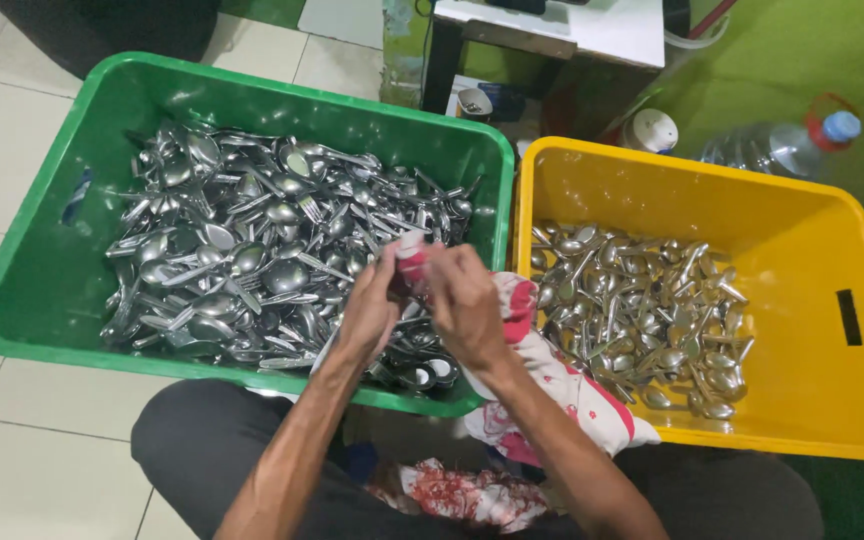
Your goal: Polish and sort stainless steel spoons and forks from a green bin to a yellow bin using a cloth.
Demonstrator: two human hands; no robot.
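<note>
Fingers (392,262) pinching soft cloth (572,385), shiny steel spoons (252,260)

1 head-worn camera looks steeply down, close over both hands (422,300), green crate (42,290) and yellow crate (852,400).

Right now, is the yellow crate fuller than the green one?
No, the yellow crate holds a thin layer of spoons, while the green crate holds a much bigger pile of cutlery.
</note>
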